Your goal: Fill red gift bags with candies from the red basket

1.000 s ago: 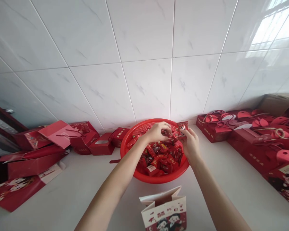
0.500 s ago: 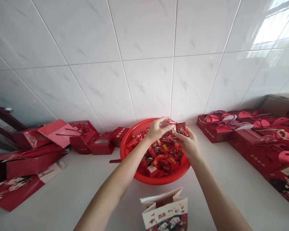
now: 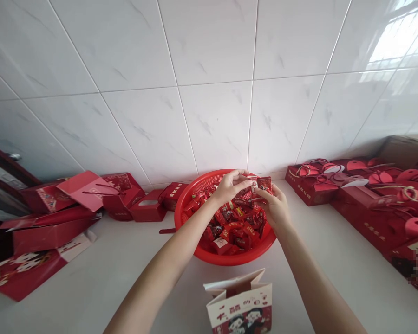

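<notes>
My left hand [image 3: 230, 188] and my right hand [image 3: 277, 206] meet over the far right of a red plastic basket [image 3: 226, 262]. Wrapped candies [image 3: 235, 227] in red, with some dark and yellow print, fill the basket. Between my right thumb and fingers is a red-wrapped candy [image 3: 265, 183]. My left fingertips pinch a small white-and-red packet [image 3: 254, 184] right beside it; my fingers partly hide both pieces. In front of the basket stands a cream-and-red paper gift bag [image 3: 242, 304], upright with its top open and cartoon figures on its front.
Red gift boxes [image 3: 52, 236] and smaller red boxes [image 3: 148, 205] lie left of the basket. Rows of red boxes with handles [image 3: 355, 213] line the right, near a brown carton [image 3: 404, 150]. A tiled wall [image 3: 216, 125] rises directly behind the white counter [image 3: 132, 273].
My right thumb has shifted across the red candy, covering its dark print, and the candy has turned slightly. My left hand keeps its pinch. The whole view has moved a little.
</notes>
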Demonstrator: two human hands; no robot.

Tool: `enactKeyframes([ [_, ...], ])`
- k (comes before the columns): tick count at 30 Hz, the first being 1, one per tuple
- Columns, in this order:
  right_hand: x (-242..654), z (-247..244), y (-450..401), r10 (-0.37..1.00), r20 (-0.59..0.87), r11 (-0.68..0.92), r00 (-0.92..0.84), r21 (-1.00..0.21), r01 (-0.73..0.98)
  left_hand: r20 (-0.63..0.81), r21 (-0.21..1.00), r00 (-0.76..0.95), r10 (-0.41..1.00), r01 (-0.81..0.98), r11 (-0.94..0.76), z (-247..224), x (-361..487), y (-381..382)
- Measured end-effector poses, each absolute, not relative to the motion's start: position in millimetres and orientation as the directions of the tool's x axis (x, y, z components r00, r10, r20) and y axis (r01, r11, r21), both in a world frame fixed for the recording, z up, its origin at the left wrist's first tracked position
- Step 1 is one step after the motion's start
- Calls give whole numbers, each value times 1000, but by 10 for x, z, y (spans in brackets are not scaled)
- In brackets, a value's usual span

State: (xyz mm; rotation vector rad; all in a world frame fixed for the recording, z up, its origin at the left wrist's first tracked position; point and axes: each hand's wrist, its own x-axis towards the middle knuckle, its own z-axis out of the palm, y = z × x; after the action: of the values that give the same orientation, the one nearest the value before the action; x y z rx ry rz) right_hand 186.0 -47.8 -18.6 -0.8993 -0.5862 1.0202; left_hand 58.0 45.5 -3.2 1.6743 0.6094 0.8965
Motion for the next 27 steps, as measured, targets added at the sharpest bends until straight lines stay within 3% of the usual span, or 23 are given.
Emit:
enactKeyframes([
  [2, 1866, -179, -472, 877, -6, 261, 480, -833, -488, 168, 970, 614, 771, 34, -239, -67, 588, 471],
  [4, 1871, -174, -464, 855, -23, 289, 519, -809, -512, 36, 933, 692, 721, 235, -272, -116, 589, 475],
  [7, 1875, -169, -455, 844, -41, 303, 534, -786, -538, -205, 695, 808, 552, 517, -499, -208, 596, 440],
  [9, 1876, -167, -452, 849, -45, 297, 527, -785, -544, -308, 552, 841, 445, 539, -636, -260, 619, 401],
  [14, 1884, -175, -447, 857, -41, 286, 514, -792, -539, -372, 439, 864, 339, 485, -756, -238, 728, 311],
  [18, 1887, -183, -451, 863, -21, 287, 504, -801, -526, -506, 378, 770, 389, 604, -702, -103, 772, 247],
  [23, 1886, -190, -457, 871, -12, 279, 491, -810, -515, -517, 197, 661, 544, 710, -676, -5, 748, 241],
  [27, 1895, -202, -446, 874, -17, 266, 486, -820, -507, -561, 171, 628, 540, 726, -666, -6, 721, 287],
])
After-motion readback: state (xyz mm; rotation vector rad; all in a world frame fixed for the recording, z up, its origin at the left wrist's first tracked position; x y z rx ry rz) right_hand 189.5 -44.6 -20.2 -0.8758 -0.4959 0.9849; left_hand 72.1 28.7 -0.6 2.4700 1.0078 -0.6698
